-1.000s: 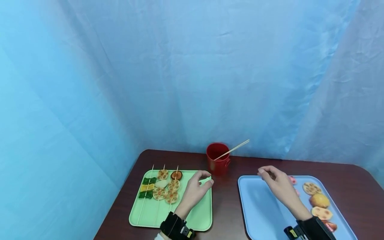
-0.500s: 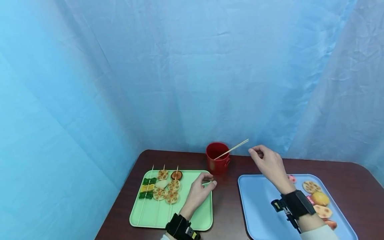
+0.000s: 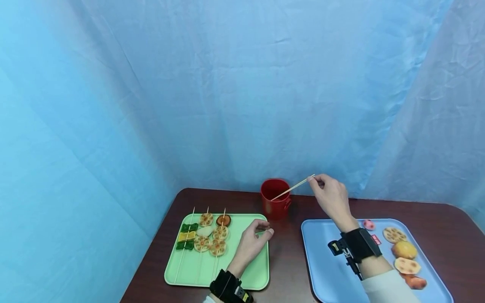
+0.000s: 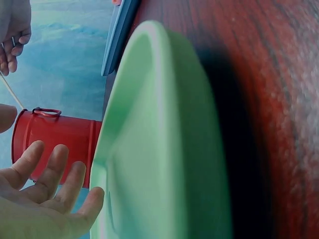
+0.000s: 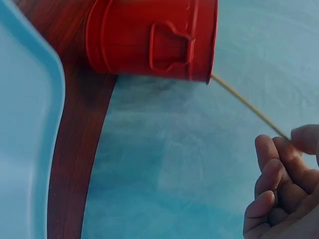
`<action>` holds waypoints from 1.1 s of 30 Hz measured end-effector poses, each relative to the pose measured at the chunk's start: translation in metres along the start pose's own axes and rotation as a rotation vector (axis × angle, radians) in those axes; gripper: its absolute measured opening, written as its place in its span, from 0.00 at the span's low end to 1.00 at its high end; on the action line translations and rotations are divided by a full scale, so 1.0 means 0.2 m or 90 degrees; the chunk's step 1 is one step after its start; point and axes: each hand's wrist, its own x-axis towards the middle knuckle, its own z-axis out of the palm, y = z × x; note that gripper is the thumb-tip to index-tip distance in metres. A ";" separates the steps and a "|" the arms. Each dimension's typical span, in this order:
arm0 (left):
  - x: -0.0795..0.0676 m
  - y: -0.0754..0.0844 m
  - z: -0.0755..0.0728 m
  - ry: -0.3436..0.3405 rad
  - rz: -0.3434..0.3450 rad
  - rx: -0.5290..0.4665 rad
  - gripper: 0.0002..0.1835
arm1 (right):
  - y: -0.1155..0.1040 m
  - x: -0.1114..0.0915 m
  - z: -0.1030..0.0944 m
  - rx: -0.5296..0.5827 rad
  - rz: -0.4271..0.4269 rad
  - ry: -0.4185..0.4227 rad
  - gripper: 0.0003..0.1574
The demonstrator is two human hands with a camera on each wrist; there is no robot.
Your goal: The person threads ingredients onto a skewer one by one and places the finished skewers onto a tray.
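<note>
To do this step well, the right hand (image 3: 333, 200), which pinches the free upper end of the thin sticks (image 3: 295, 186) between thumb and fingertips to the right of the red bucket (image 3: 273, 211), should, I judge, keep the grip light but firm and pull along the sticks' own slant, so they slide over the rim instead of levering against it. They rest in the bucket and lean out over its right side; a sideways tug could tip it, as no hand steadies it. If a single stick is wanted, rolling the thumb a little would help part one from its neighbour. The left hand (image 3: 250, 242), in front of the bucket and to its left, holds nothing, its fingers loose and spread above the green tray (image 3: 259, 267); it is best kept low there, away from the rim. The lower ends of the sticks are hidden inside the bucket, and their number is hard to make out: the head view suggests two side by side, the right wrist view only one. The right forearm hides part of the blue tray (image 3: 320, 252), right of and nearer than the bucket, and the left wrist view cuts off the left thumb.
</note>
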 end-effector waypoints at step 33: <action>0.00 0.13 0.07 -0.037 0.063 -0.021 0.14 | 0.01 -0.35 -0.31 0.001 -0.215 0.197 0.10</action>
